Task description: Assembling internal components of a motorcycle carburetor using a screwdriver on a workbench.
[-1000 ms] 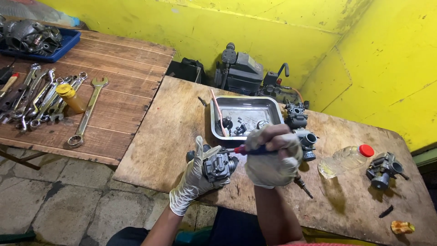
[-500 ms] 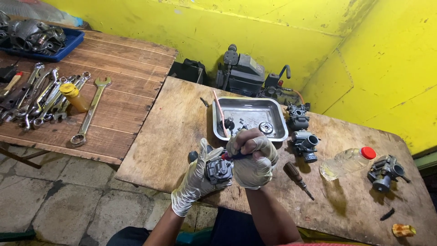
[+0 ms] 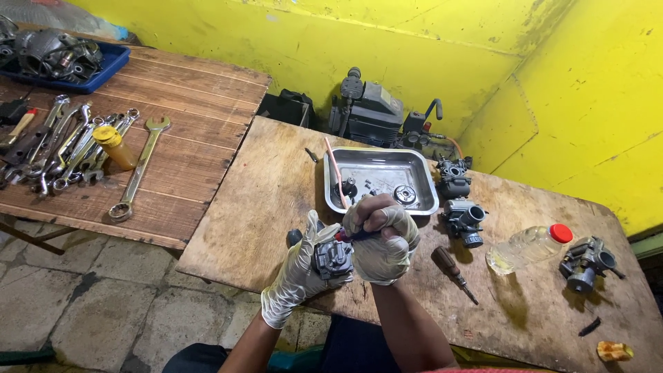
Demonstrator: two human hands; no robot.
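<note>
Under my right hand [image 3: 381,238], at the near edge of the bench [image 3: 262,207], sits the carburetor [image 3: 333,257], cradled from the left by my left hand [image 3: 304,266], fingers wrapped round its body. My right hand is fisted tight on a red-handled tool [image 3: 343,235] whose tip meets the top of the carburetor; I cannot tell what kind of tip it has, since the fist hides it. I judge that I am working a screw or small fitting on the top face, mid-turn. My next move calls for steady downward pressure and a firm left grip so the body does not twist. Just beyond my right knuckles lies the steel tray [image 3: 414,166] with loose small parts; to the right of that hand rests a wooden-handled screwdriver [image 3: 452,271], and farther right a plastic bottle [image 3: 528,245]
</note>
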